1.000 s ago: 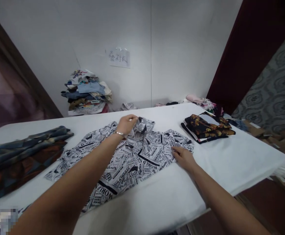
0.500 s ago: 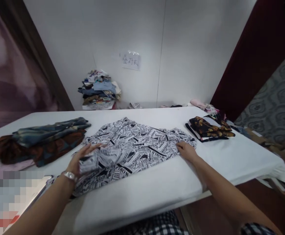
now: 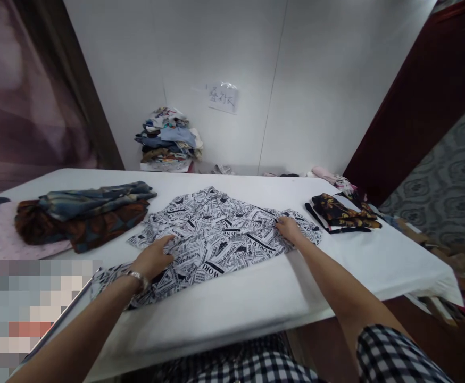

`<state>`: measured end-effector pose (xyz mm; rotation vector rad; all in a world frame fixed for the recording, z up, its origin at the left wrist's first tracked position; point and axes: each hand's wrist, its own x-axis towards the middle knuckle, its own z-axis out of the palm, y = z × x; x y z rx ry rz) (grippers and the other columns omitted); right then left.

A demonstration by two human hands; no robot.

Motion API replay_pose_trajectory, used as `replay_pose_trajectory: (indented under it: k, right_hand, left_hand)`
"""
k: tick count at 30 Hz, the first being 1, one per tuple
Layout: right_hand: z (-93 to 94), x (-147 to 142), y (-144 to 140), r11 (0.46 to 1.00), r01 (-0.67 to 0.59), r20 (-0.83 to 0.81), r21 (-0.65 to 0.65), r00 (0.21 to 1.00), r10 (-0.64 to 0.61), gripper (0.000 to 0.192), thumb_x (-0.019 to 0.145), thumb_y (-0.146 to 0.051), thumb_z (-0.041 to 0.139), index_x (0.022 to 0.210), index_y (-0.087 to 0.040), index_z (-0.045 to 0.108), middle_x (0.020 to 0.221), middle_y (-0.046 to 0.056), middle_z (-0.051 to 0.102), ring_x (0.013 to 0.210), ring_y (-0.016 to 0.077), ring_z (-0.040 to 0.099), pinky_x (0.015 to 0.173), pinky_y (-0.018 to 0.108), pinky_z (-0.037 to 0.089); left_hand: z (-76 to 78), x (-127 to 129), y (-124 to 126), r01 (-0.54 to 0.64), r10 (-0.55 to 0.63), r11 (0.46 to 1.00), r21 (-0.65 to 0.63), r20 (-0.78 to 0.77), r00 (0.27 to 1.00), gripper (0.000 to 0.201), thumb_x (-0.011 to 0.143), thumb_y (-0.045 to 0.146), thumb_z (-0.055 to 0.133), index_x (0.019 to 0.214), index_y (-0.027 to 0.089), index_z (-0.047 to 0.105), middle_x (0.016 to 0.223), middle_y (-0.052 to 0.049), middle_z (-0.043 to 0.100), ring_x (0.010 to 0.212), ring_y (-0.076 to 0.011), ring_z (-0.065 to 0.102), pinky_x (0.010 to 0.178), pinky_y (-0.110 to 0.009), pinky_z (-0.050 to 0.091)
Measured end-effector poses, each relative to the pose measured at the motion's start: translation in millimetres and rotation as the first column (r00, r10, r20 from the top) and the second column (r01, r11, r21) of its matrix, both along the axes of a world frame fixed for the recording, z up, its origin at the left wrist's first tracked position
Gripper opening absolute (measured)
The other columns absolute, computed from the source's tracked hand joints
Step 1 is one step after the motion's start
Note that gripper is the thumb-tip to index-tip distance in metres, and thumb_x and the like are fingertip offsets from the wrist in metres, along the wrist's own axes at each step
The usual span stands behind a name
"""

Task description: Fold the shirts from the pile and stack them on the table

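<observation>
A garment-sorting workroom: white table [image 3: 256, 303], stacked clothes heap [image 3: 168, 139] against the wall, handwritten paper label [image 3: 223, 98].

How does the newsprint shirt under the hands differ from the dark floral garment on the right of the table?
The newsprint shirt is black-and-white text print; the dark floral garment is black with orange-gold flowers. The newsprint shirt lies spread wide with the left hand and right hand flat on it; the floral garment is folded compact and untouched. Both lie on the white table.
</observation>
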<state>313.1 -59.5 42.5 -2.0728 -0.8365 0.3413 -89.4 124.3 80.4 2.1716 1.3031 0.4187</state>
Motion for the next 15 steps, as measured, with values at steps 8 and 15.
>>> replay_pose_trajectory:
  k: [8,15]
  right_hand:
    - [2.2,3,-41,0.955,0.109,-0.182,0.277,0.982,-0.059,0.028,0.071,-0.033,0.052,0.095,-0.020,0.056,0.065,0.000,0.065,0.055,0.0154,0.060,0.044,0.022,0.041]
    - [-3.1,-10,-84,0.981,0.136,-0.574,0.135,0.818,-0.034,0.022,0.060,-0.015,0.062,0.082,-0.018,0.059,0.061,0.002,0.065,0.056,0.0155,0.063,0.042,0.020,0.039]
  left_hand:
    - [39.0,-26,35,0.157,0.037,0.931,-0.330,0.512,0.858,0.076,0.052,0.053,0.076,0.121,0.025,0.058,0.135,-0.009,0.057,0.125,-0.0293,0.052,0.104,-0.043,0.042]
    - [-6.2,-40,27,0.011,0.051,0.943,-0.334,0.175,0.983,0.060,0.040,0.051,0.076,0.092,0.022,0.070,0.118,-0.013,0.068,0.119,-0.0335,0.056,0.103,-0.043,0.041]
